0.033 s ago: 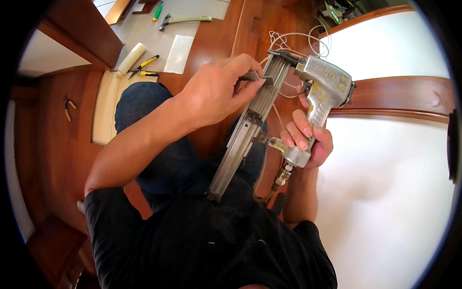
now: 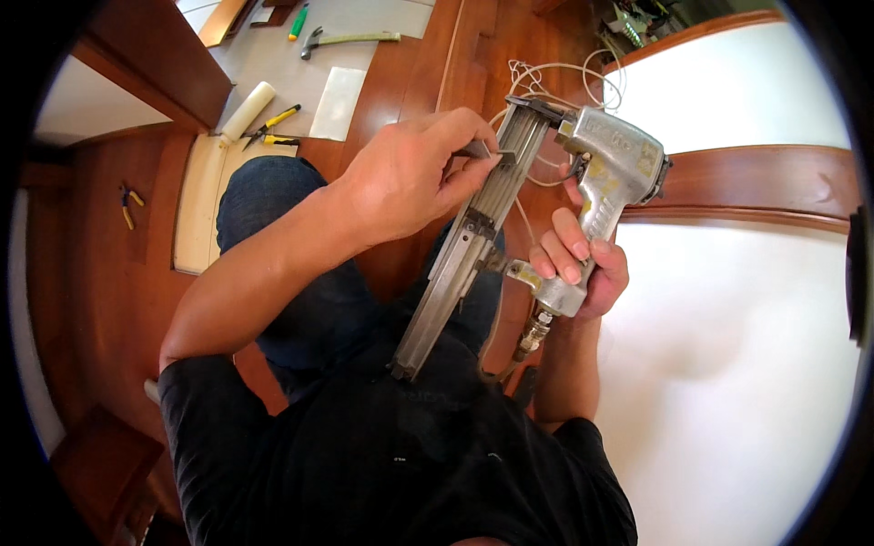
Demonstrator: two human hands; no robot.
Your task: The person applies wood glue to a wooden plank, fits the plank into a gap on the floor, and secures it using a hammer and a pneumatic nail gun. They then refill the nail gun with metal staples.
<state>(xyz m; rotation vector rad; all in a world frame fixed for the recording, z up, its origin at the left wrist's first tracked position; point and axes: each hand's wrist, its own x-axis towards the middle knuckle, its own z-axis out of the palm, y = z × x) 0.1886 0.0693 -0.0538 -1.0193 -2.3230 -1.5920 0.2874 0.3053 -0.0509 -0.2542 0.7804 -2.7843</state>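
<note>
My left hand [image 2: 414, 177] is closed in a pinch on a short grey strip of fasteners [image 2: 507, 157], probably staples. The strip's end lies over the long metal magazine of a pneumatic nail gun [image 2: 624, 150]; I cannot tell whether it sits inside. Most of the strip is hidden by my fingers. My right hand [image 2: 587, 259] wraps round the gun's silver, paint-worn handle. The magazine slants down toward my chest, with a dark slider block [image 2: 478, 223] partway along it. An air fitting [image 2: 533, 335] joins the handle's lower end.
A pale hose [image 2: 583, 65] loops on the wooden floor beyond the gun. A hammer [image 2: 350, 38], a green-handled tool [image 2: 298, 23], a white roll [image 2: 248, 109] and yellow-black pliers [image 2: 273, 125] lie ahead to the left. More pliers [image 2: 130, 205] lie far left. A white panel [image 2: 728, 364] stands at right.
The grey strip has tilted very slightly against the magazine in my left fingers. My right hand and the nail gun stay almost where they were.
</note>
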